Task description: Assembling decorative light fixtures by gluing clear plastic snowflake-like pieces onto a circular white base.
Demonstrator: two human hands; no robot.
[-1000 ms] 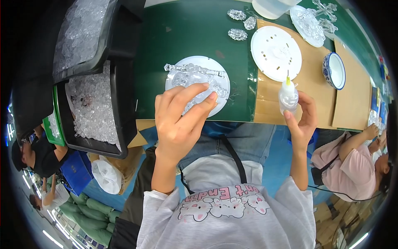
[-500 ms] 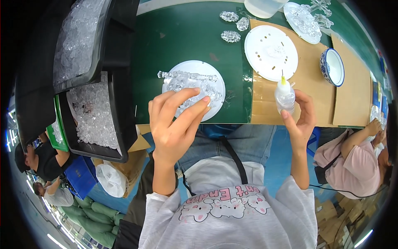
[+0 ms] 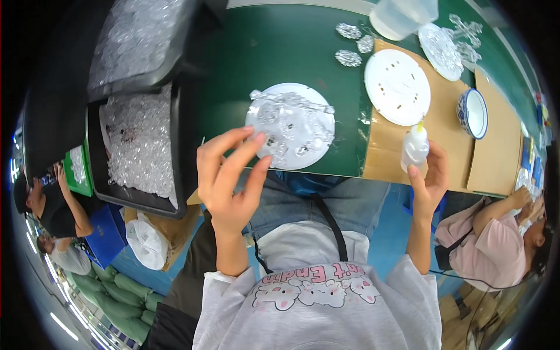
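A white round plate (image 3: 319, 153) lies near the front edge of the green table, with several clear faceted plastic pieces (image 3: 291, 125) on it and a long clear one along its far side. My left hand (image 3: 230, 181) is at the plate's near left rim, fingers spread and apart, with nothing seen in them. My right hand (image 3: 430, 172) grips a small squeeze bottle (image 3: 415, 149) with a yellow tip, upright over the cardboard's near part; its contents look clear.
Black bins (image 3: 175, 134) of clear pieces stand at the left. Beyond the bottle lie a white plate (image 3: 402, 105) with small bits, a blue-and-white bowl (image 3: 477, 114), a clear tub (image 3: 402, 17) and another plate (image 3: 440, 52) of clear parts. Three oval clear pieces (image 3: 349, 58) sit nearby. People work on both sides.
My left hand has drawn back from the pieces toward the plate's left rim, and its fingers have spread. The bottle stays in my right hand. The whole view has shifted a little.
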